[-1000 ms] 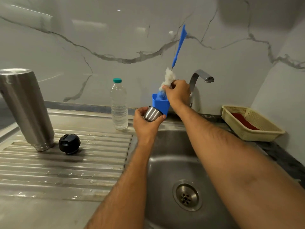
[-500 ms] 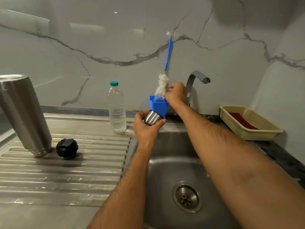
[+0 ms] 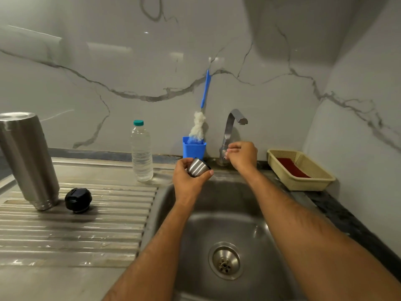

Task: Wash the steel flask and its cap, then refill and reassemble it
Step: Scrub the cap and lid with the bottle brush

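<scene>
The steel flask (image 3: 28,159) stands upside down on the ribbed draining board at the left, with its black stopper (image 3: 78,200) beside it. My left hand (image 3: 188,181) grips the steel cup cap (image 3: 197,167) over the back edge of the sink basin (image 3: 217,224), the cap tilted away from me. My right hand (image 3: 241,156) hovers by the base of the tap (image 3: 231,131), fingers loosely curled and holding nothing. The blue bottle brush (image 3: 200,122) stands in its blue holder (image 3: 193,149) against the wall, between the two hands and behind them.
A clear water bottle (image 3: 141,152) with a teal lid stands left of the blue holder. A beige plastic basket (image 3: 300,170) with a red item inside sits at the right on the dark counter. The drain (image 3: 224,260) lies low in the basin.
My right hand has let go of the brush, which now stands in its holder by the wall, and moved right to the tap. The left hand has kept hold of the cap.
</scene>
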